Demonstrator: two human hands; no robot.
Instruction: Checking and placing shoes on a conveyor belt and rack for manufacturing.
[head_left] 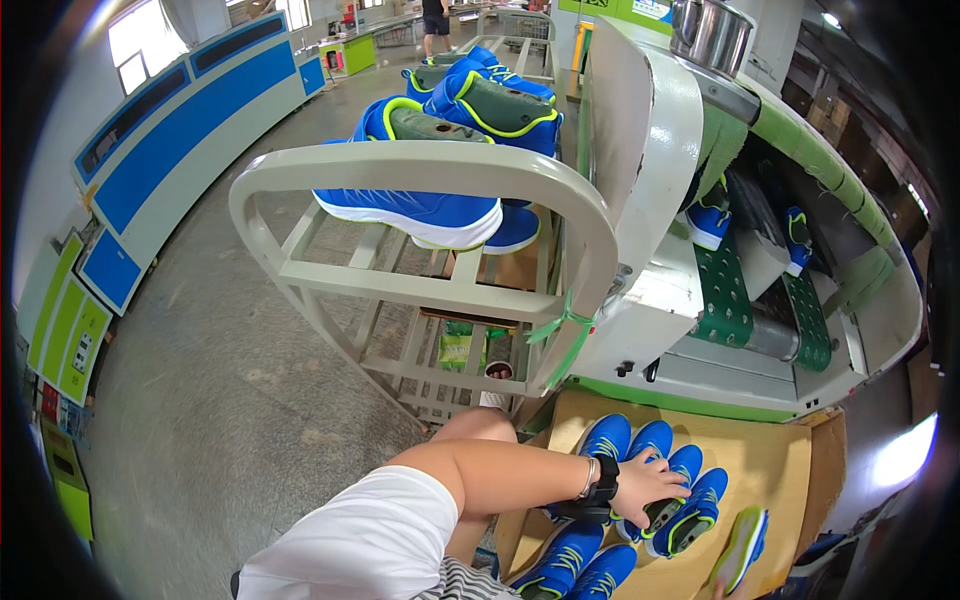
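The left hand, wearing a black-strapped watch and a silver-coloured bracelet at the wrist, lies palm down with its fingers parted over a blue lace-up shoe with lime-green trim; whether they clamp it cannot be told. That shoe sits on a tan, flat tabletop, directly beneath the hand. Just to the right of the hand is a matching blue shoe with a dark form inside; two more stand just beyond the hand, toward its left. Nearer the body than the hand lies another blue pair.

Well to the right of the left hand, a blue shoe with a lime-green edge is tilted on its side. The right hand shows only as a sliver at that shoe's near end; its grip cannot be told. Farther beyond the left hand stand a grey metal rack holding similar shoes and a pale machine with green perforated belts.
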